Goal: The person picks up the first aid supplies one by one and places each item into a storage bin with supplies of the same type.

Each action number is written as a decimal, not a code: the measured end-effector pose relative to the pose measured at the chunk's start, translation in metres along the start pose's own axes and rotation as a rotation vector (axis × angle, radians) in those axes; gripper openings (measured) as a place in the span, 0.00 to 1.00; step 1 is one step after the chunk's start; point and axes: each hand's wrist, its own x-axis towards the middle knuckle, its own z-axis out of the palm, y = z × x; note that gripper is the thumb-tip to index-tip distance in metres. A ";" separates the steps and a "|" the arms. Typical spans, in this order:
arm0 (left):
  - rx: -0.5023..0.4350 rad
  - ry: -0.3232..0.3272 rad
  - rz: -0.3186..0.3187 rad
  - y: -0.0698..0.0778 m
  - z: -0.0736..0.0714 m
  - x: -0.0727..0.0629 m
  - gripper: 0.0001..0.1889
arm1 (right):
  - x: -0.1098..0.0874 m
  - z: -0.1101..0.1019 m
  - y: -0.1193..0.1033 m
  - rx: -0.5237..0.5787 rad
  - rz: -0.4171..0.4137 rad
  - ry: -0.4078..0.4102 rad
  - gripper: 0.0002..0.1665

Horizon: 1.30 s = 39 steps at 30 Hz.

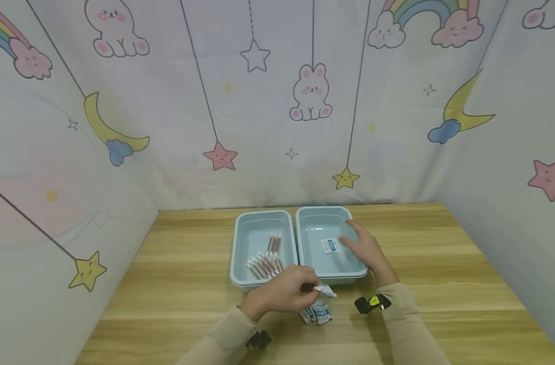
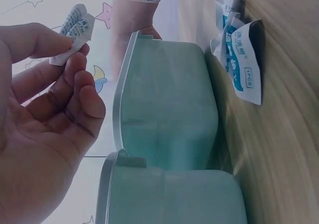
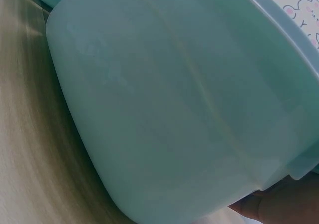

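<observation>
My left hand (image 1: 284, 290) pinches a small white packet with blue print (image 1: 325, 290) between thumb and fingers, just in front of the two bins. In the left wrist view the packet (image 2: 76, 32) looks crumpled and sticks up from the fingertips. Over the right side of the right-hand light blue bin (image 1: 315, 261) is my right hand (image 1: 367, 249), its fingers apart and holding nothing. Beside those fingers, a flat packet of the same print (image 1: 330, 246) lies on the bin floor. Below my left hand, several similar packets (image 1: 322, 313) lie together on the table.
A matching light blue bin (image 1: 247, 230) stands directly left of the other and holds several thin brown sticks in clear wrappers (image 1: 265, 263). The wooden table (image 1: 190, 263) meets a patterned curtain (image 1: 277, 177) at the back.
</observation>
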 end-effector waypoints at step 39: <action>-0.006 0.118 -0.072 -0.013 -0.011 0.001 0.03 | 0.000 0.002 0.002 0.008 0.019 -0.006 0.39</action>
